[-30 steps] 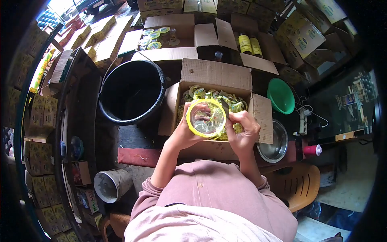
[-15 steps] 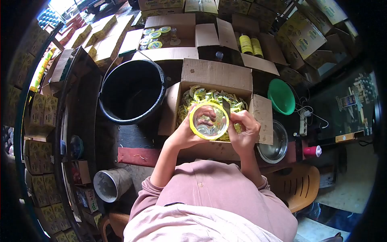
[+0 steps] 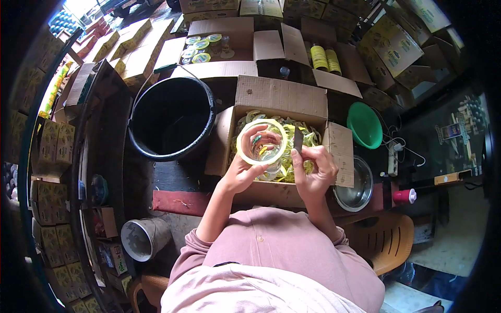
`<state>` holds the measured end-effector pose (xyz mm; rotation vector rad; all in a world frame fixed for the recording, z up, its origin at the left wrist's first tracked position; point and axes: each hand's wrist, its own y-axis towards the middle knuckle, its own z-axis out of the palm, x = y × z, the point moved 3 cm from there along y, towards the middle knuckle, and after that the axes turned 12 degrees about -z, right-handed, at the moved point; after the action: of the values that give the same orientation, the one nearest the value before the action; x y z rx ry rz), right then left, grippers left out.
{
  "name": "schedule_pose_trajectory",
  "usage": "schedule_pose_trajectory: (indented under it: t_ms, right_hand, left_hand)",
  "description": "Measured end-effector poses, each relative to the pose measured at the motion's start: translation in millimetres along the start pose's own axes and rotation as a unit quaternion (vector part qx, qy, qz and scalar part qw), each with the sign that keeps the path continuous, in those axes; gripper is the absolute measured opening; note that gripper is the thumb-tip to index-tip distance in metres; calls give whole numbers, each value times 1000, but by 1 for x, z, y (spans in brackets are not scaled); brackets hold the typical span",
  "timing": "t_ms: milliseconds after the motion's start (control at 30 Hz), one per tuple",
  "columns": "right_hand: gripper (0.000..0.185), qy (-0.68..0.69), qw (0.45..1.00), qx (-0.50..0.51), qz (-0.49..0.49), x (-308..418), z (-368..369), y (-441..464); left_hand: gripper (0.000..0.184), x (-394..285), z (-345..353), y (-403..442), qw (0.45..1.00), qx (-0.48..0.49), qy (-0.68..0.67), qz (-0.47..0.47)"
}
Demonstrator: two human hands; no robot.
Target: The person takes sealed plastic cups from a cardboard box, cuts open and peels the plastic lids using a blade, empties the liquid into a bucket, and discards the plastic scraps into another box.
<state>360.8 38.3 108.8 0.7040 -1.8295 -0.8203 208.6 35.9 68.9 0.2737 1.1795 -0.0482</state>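
Observation:
A clear plastic cup (image 3: 267, 151) with a pale yellow rim is gripped in my left hand (image 3: 240, 175), its round mouth facing the camera. My right hand (image 3: 317, 169) pinches a dark, flat blade (image 3: 298, 140) that points up, a little to the right of the cup and apart from it. Both hands are over an open cardboard box (image 3: 282, 94) filled with yellow-green printed film scraps (image 3: 308, 136). Fingers of my left hand show through the cup's clear wall.
A large black bucket (image 3: 172, 120) stands left of the box. On the right are a green bowl (image 3: 364, 125), a clear round basin (image 3: 355, 185) and a power strip (image 3: 392, 159). Behind, an open carton (image 3: 229, 28) holds lidded cups (image 3: 201, 46); yellow rolls (image 3: 319, 57) stand in another.
The cup has moved left and slightly up, away from the blade, and its rim looks paler. The blade is tilted more upright, and my right hand has barely moved.

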Motion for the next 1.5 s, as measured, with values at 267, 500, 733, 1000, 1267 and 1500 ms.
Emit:
schedule_pose_trajectory:
  t_ms: [267, 500, 733, 1000, 1267, 1500]
  right_hand:
    - [10, -11, 1000, -5, -20, 7, 3, -1]
    - [12, -24, 999, -22, -39, 13, 1, -3]
    - [13, -26, 998, -32, -41, 17, 4, -4]
    - [14, -45, 997, -30, -55, 17, 4, -1]
    - [16, -75, 995, -25, -58, 15, 2, 2]
    - [15, -38, 998, -21, -41, 9, 0, 6]
  left_hand:
    - [72, -8, 7, -1, 994, -2, 105, 26]
    - [73, -8, 9, -2, 994, -15, 102, 31]
    - [72, -3, 10, -4, 995, -16, 96, 38]
    - [73, -1, 11, -4, 985, -15, 163, 47]
    - [73, 5, 6, -6, 980, 4, 197, 22]
    - [70, 4, 4, -7, 967, 17, 251, 38]
